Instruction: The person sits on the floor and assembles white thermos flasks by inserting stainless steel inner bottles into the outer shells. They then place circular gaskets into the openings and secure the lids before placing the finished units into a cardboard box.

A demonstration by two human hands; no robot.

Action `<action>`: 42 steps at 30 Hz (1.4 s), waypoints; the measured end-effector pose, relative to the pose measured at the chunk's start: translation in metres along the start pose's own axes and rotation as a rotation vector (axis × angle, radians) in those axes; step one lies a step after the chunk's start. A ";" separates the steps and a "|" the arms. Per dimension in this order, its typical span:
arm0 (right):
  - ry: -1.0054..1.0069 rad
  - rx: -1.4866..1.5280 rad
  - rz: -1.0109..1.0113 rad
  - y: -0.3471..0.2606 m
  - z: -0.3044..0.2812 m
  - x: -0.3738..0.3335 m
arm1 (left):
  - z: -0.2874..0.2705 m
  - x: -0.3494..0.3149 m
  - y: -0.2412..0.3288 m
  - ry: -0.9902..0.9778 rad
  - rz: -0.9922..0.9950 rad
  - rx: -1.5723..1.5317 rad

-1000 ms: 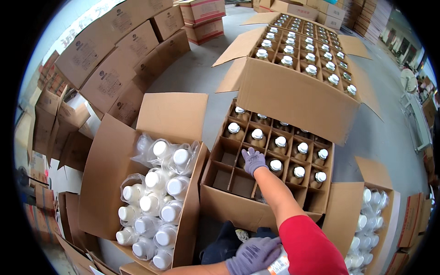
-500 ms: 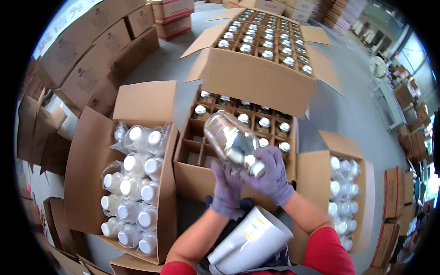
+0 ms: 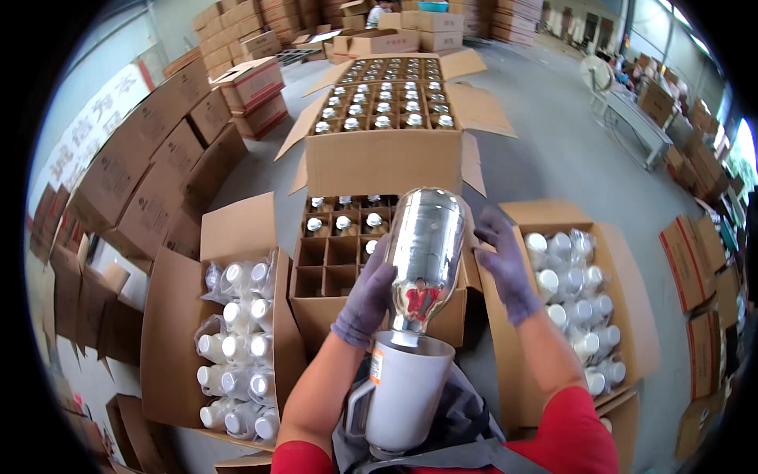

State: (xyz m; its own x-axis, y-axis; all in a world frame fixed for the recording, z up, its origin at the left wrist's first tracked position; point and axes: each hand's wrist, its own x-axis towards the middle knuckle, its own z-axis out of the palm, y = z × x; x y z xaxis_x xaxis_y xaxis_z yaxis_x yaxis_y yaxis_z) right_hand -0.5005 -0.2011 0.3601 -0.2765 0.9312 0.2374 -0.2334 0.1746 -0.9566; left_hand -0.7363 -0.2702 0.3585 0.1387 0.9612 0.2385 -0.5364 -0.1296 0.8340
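A silvered glass flask liner [image 3: 429, 237] is tilted neck down, its narrow neck at the mouth of a pale grey jug [image 3: 410, 387] with a side handle. My gloved left hand [image 3: 369, 299] grips the liner's left side, fingers partly hidden behind it. To the right, my gloved right hand [image 3: 504, 265] has its fingers spread, apart from the liner and holding nothing. The jug stands upright against my front, an orange-and-white label on its side. Beyond the liner, a divided carton [image 3: 316, 316] holds several silver-capped liners among bare compartments.
An open carton [image 3: 170, 332] of white-capped, plastic-wrapped items stands at left, another [image 3: 513, 340] at right. Farther ahead, a larger carton [image 3: 379, 162] is filled with silver-topped liners. Stacked cardboard boxes [image 3: 150, 174] line the left, and a long table [image 3: 632, 122] stands far right.
The liner has turned from lying aslant to neck down over the jug. The jug has gone from lying tilted to upright. My right hand has left the liner and opened, moving right.
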 end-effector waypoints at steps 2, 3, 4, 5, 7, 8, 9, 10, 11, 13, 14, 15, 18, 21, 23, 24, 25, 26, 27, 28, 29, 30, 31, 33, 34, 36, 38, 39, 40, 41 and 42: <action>-0.042 0.139 0.090 0.011 -0.020 0.014 | 0.013 0.007 0.003 -0.070 -0.162 0.021; -0.140 0.245 0.174 0.013 -0.025 0.016 | 0.014 0.007 0.006 -0.105 -0.181 0.164; -0.127 0.096 0.358 0.008 -0.040 0.017 | 0.014 0.010 0.003 -0.068 -0.239 0.234; -0.207 0.190 0.414 0.006 -0.050 0.016 | 0.012 0.006 -0.003 -0.007 -0.299 0.302; -0.165 0.313 0.392 0.019 -0.060 0.002 | 0.035 0.005 -0.012 -0.020 -0.236 0.647; -0.139 0.119 0.336 0.033 -0.073 0.002 | 0.049 0.009 -0.009 -0.064 -0.221 0.924; -0.176 0.184 0.358 0.032 -0.075 0.004 | 0.059 0.010 0.001 -0.102 -0.194 1.212; -0.150 0.189 0.418 0.032 -0.074 -0.001 | 0.062 0.005 -0.003 -0.088 -0.174 1.232; -0.124 0.185 0.468 0.025 -0.071 -0.001 | 0.063 0.003 -0.004 -0.095 -0.124 1.314; -0.202 0.186 0.408 0.012 -0.065 0.000 | 0.063 -0.005 -0.006 -0.102 -0.043 1.481; -0.233 0.180 0.370 0.008 -0.065 0.002 | 0.067 -0.008 0.001 -0.148 0.053 1.631; -0.228 0.259 0.352 0.010 -0.067 0.002 | 0.060 -0.010 0.006 -0.102 -0.051 1.250; -0.178 0.454 0.317 0.018 -0.071 -0.018 | 0.011 -0.035 0.021 0.149 -0.284 0.365; -0.172 0.262 0.398 0.037 -0.069 -0.032 | -0.042 -0.128 -0.003 0.352 -0.463 -0.130; -0.274 0.285 0.402 0.046 -0.048 -0.034 | -0.013 -0.185 0.000 0.341 -0.357 -0.047; -0.384 0.254 0.349 0.044 -0.034 -0.037 | 0.007 -0.200 0.011 0.288 -0.387 0.041; -0.552 0.238 0.414 0.028 -0.021 -0.044 | 0.017 -0.213 0.016 0.239 -0.432 0.147; -0.568 0.028 0.391 0.029 -0.018 -0.049 | 0.027 -0.218 0.018 0.172 -0.469 0.249; -0.618 0.018 0.449 0.030 -0.016 -0.059 | 0.034 -0.219 0.019 0.108 -0.496 0.343; -0.657 -0.074 0.497 0.036 -0.019 -0.072 | 0.041 -0.220 0.017 0.052 -0.507 0.420; -0.693 -0.177 0.524 0.040 -0.025 -0.083 | 0.045 -0.220 0.014 -0.002 -0.504 0.474; -0.815 -0.154 0.548 0.046 -0.030 -0.090 | 0.050 -0.222 0.015 -0.035 -0.504 0.511; -0.939 -0.134 0.572 0.051 -0.036 -0.097 | 0.052 -0.222 0.015 -0.059 -0.505 0.530; -1.079 -0.127 0.670 0.054 -0.050 -0.120 | 0.050 -0.218 0.014 -0.090 -0.548 0.468; -1.014 -0.016 0.632 0.062 -0.055 -0.137 | 0.047 -0.215 0.012 -0.096 -0.580 0.408; -0.900 0.055 0.581 0.064 -0.054 -0.155 | 0.047 -0.214 0.018 -0.040 -0.700 0.298; -0.824 -0.024 0.580 0.059 -0.046 -0.169 | 0.042 -0.207 0.019 -0.063 -0.676 0.328; -0.851 -0.094 0.639 0.049 -0.041 -0.168 | 0.044 -0.199 0.018 -0.053 -0.672 0.144; -0.658 0.193 1.082 0.045 -0.049 -0.173 | 0.052 -0.182 0.018 -0.134 -0.646 -0.126; -0.482 0.269 1.231 0.045 -0.059 -0.181 | 0.034 -0.183 -0.005 -0.070 -0.825 -0.110; -0.392 0.311 1.262 0.047 -0.067 -0.187 | 0.052 -0.164 0.009 -0.123 -0.905 -0.084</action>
State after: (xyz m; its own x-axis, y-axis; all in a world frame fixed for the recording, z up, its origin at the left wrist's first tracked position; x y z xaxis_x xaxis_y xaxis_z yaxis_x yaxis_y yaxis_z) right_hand -0.3971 -0.3460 0.2598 -0.6895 0.2413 -0.6829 0.1894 -0.8499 -0.4917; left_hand -0.7204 -0.4417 0.3524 0.6206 0.6537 -0.4329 -0.2380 0.6831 0.6904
